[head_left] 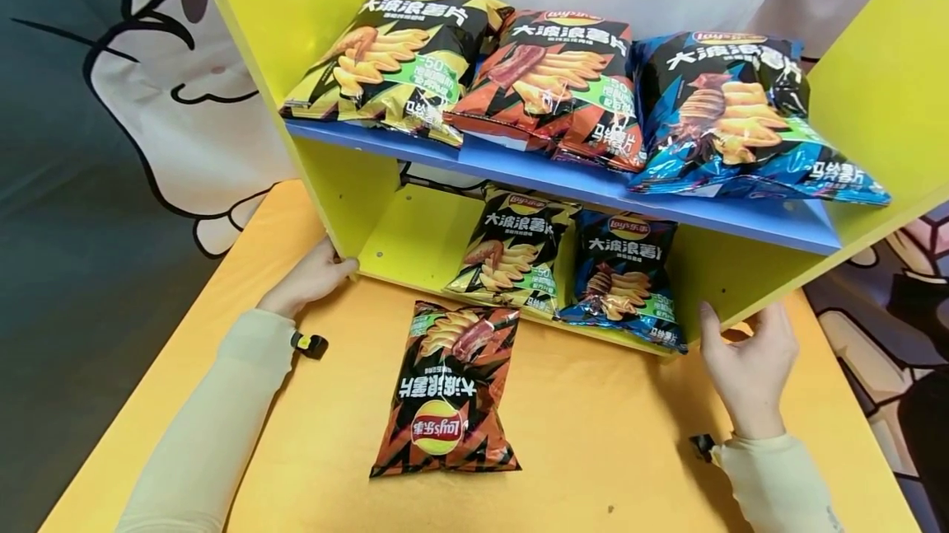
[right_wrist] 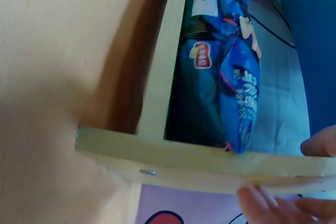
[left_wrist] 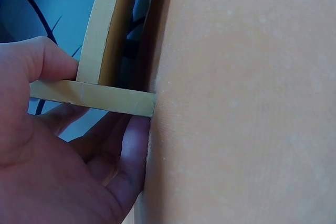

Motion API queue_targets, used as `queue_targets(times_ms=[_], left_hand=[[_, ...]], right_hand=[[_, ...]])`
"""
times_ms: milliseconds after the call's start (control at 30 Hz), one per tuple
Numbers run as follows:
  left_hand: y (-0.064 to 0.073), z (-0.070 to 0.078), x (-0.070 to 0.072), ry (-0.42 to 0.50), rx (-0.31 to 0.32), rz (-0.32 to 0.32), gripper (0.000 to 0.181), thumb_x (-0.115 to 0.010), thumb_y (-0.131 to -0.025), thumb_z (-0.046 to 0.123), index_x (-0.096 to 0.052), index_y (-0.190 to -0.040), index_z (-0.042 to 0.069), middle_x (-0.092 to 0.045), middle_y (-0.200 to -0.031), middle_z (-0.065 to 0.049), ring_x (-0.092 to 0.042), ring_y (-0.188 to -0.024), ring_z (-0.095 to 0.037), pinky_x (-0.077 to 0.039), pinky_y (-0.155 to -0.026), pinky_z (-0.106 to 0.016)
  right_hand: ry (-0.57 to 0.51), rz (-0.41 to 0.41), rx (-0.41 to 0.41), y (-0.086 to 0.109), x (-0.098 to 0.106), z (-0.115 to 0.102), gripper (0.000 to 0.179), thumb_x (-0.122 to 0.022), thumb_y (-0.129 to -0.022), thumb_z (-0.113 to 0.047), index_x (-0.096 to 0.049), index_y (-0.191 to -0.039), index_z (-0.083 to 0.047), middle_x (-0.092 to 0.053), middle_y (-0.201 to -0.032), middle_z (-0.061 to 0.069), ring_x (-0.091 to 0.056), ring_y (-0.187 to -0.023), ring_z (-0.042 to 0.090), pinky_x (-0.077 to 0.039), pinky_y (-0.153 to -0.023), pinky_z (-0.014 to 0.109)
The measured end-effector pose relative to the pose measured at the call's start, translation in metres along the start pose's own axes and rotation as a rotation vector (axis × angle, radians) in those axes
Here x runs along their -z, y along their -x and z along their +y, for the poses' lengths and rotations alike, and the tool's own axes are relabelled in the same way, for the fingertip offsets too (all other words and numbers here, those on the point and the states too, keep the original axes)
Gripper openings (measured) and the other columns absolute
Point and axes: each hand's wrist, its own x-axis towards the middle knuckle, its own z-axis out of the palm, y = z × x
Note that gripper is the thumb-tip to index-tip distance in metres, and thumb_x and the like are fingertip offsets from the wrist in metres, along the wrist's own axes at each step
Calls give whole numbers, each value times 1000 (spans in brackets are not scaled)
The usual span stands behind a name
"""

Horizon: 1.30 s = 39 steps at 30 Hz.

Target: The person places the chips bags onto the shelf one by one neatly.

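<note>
A yellow two-tier shelf rack (head_left: 267, 22) stands on the table. My left hand (head_left: 310, 276) grips its left side panel low down, thumb on the inner side and fingers outside; the left wrist view shows that panel's edge (left_wrist: 94, 93) between them. Around the right side panel (right_wrist: 205, 158), my right hand (head_left: 754, 364) has its thumb inside and fingers outside. On the lower tier are a yellow-and-black chip bag (head_left: 511, 249) and a blue-and-black chip bag (head_left: 626, 273). A red-and-black chip bag (head_left: 441, 393) lies on the table before the rack, its print upside down.
Along the blue upper board (head_left: 519, 175) lean three more chip bags: yellow (head_left: 400, 55), red (head_left: 559, 84) and blue (head_left: 734, 113). The orange-yellow tabletop (head_left: 593, 434) reaches around the rack. Behind and beside it hangs cartoon-printed cloth (head_left: 178, 121).
</note>
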Motion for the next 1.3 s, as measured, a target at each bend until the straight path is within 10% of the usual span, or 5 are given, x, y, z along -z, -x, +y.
queue_targets(times_ms=[333,833,1300], left_hand=[[0,-4,-1,2,7,16,64,-50,-102,11,-24,-160,5,-38,-157,-22,-43,-129,-36,-34,-109,-52],[10,-1,-17,-1,45,94,62,-50,-104,15,-27,-161,7,-44,-151,-26,-45,-128,-37,-37,-110,-57],[86,19,-42,-76,97,127,63,-60,-102,23,-35,-152,-5,-55,-142,-23,-59,-120,-31,-48,-102,-45]], right_hand=[[35,-38,144,-3,-2,9,21,-70,-86,-9,-72,-101,7,-71,-88,21,-48,-84,-29,-39,-69,-5],[33,-56,156,1,0,11,24,-64,-89,-12,-70,-99,9,-68,-87,25,-47,-88,-31,-39,-69,-5],[19,-61,146,1,-1,14,25,-64,-89,-13,-71,-99,9,-65,-88,8,-49,-85,-29,-40,-68,-4]])
